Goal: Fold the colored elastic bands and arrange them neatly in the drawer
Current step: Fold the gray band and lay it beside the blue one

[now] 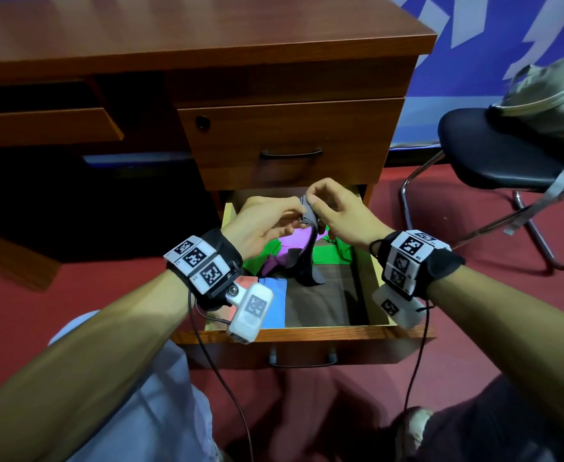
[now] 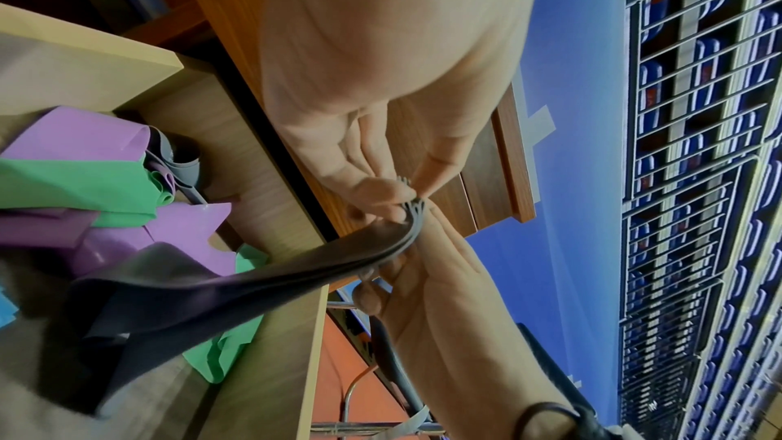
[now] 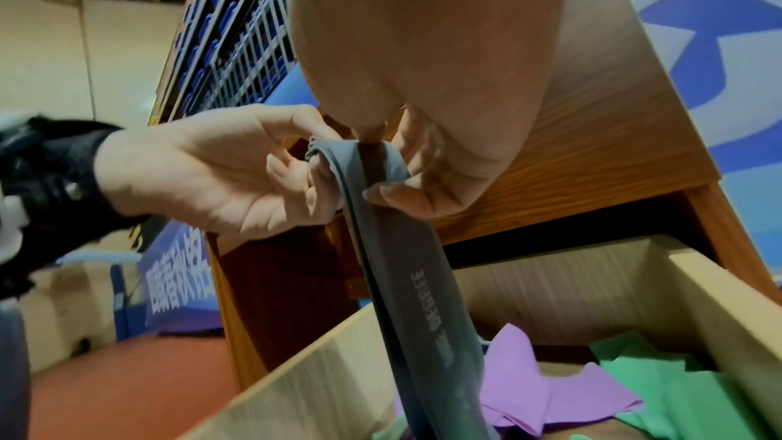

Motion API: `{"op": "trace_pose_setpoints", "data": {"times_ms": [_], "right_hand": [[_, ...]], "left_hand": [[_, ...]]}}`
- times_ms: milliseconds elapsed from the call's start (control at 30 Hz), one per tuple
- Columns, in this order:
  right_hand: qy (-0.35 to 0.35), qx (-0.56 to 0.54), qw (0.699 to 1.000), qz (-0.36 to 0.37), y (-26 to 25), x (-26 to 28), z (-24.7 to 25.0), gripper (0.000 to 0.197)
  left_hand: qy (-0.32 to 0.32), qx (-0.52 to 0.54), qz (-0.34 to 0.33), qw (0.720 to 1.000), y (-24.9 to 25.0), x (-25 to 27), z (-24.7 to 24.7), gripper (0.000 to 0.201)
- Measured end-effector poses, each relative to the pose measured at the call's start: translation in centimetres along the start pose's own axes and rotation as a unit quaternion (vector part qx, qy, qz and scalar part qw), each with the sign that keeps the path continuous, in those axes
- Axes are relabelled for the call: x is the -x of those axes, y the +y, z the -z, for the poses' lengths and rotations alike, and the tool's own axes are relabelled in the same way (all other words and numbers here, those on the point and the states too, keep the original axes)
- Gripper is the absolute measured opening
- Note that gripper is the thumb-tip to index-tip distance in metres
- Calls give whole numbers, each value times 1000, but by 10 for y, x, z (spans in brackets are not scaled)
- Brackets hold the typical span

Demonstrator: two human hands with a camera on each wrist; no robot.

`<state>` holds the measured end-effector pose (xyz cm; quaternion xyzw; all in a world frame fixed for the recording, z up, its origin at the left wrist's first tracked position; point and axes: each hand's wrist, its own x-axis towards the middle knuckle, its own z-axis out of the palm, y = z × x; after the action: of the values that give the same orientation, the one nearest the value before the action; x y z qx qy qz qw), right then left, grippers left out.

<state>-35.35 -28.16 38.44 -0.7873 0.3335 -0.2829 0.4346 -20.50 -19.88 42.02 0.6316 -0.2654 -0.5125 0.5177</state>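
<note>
Both hands hold a dark grey elastic band (image 1: 308, 258) above the open drawer (image 1: 300, 332). My left hand (image 1: 267, 225) pinches its gathered layers at the top edge, and my right hand (image 1: 332, 211) grips the same folded end with thumb and fingers. The band (image 3: 419, 296) hangs down into the drawer, white lettering on one side. Under it lie loose purple bands (image 1: 294, 240) and green bands (image 1: 327, 253). Folded blue (image 1: 274, 301) and red (image 1: 245, 284) bands lie flat at the drawer's front left. The left wrist view shows the grey band (image 2: 237, 283) curving away from the pinch.
The drawer sticks out from a wooden desk pedestal, below a closed drawer (image 1: 290, 141) with a dark handle. A black chair (image 1: 500, 151) with a grey bag (image 1: 554, 95) stands at the right. Red carpet (image 1: 17, 311) lies all around. My knees are at the bottom of the head view.
</note>
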Motion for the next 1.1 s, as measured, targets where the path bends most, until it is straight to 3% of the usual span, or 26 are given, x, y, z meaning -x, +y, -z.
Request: {"op": "trace_pose_setpoints", "data": {"times_ms": [133, 267, 333, 467, 633, 733, 800, 933, 1100], "right_hand": [[-24, -72, 997, -34, -9, -4, -3, 27], [13, -79, 991, -106, -11, -17, -7, 32], [-1, -20, 990, -140, -4, -22, -10, 23], [-142, 158, 964, -159, 8, -24, -21, 19], [-155, 271, 942, -126, 45, -31, -54, 7], [-158, 322, 921, -150, 72, -53, -73, 33], [-153, 351, 914, -131, 75, -72, -85, 39], [-110, 411, 900, -96, 80, -102, -102, 35], [-132, 484, 863, -61, 91, -116, -114, 37]], "left_hand": [[48, -3, -27, 998, 9, -2, 1, 9], [123, 4, -130, 984, 27, -8, 14, 22], [150, 40, -190, 969, 35, -10, 25, 20], [153, 39, -267, 951, 43, -14, 42, 14], [222, 38, -256, 940, 41, -24, 57, 15], [266, 35, -265, 926, 36, -31, 65, 11], [288, 25, -266, 920, 33, -37, 72, 17], [299, 13, -242, 923, 30, -45, 85, 20], [290, 1, -238, 927, 23, -52, 90, 18]]}}
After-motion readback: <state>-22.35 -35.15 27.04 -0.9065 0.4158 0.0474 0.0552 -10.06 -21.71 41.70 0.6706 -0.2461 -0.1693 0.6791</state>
